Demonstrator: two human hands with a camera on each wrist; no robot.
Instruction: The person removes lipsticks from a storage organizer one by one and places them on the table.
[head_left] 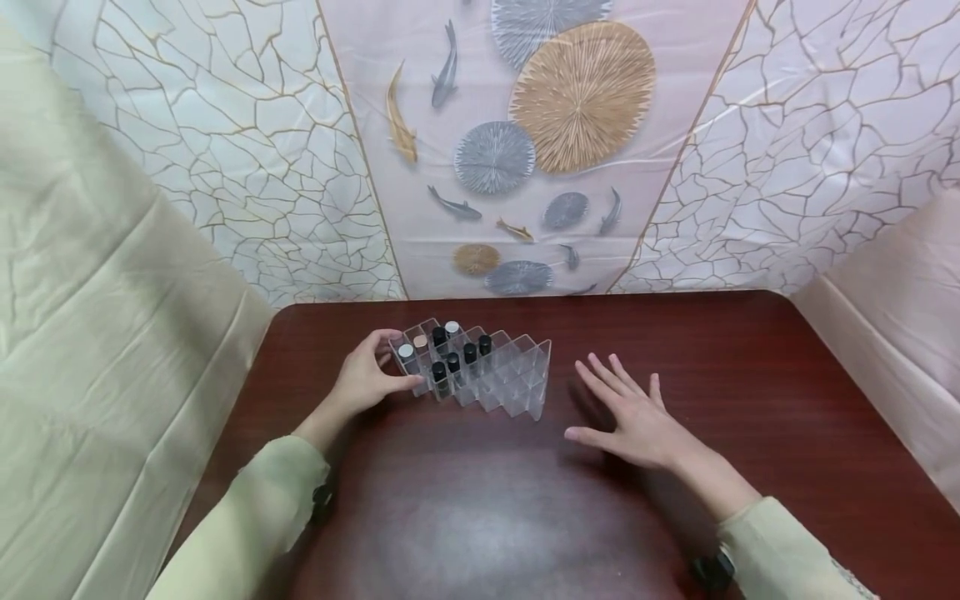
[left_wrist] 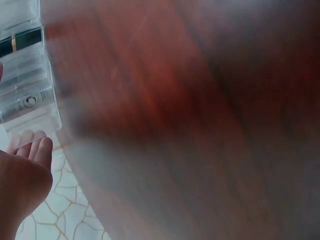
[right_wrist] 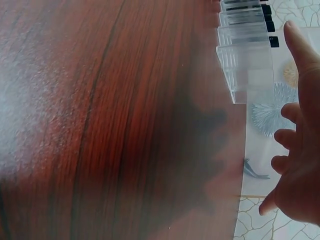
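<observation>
The left hand point(head_left: 363, 377) grips the left end of a clear, zigzag-edged organizer point(head_left: 517, 375) on the reddish table point(head_left: 480, 508), with black-, white- and beige-capped tubes point(head_left: 439, 372) in its left and middle slots, the right hand point(head_left: 639, 422), fingers spread, near its right end.

Organizer point(head_left: 517, 377) clear, colourless. Lipstick caps mixed: black caps point(head_left: 438, 369), white caps point(head_left: 406, 351), one peach-beige cap point(head_left: 420, 341). One tube point(left_wrist: 30, 37) dark green-black, gold band. Surface point(head_left: 480, 500) reddish brown, dark wood-grain streaks. Backdrop point(head_left: 247, 125) white, gold crackle lines; central panel point(head_left: 420, 242) pale pink, gold and grey discs point(head_left: 585, 96) with radiating strokes, gold and grey fish point(head_left: 401, 121). Sleeves point(head_left: 262, 492) pale green. Left-side cloth point(head_left: 97, 350) plain cream.
</observation>
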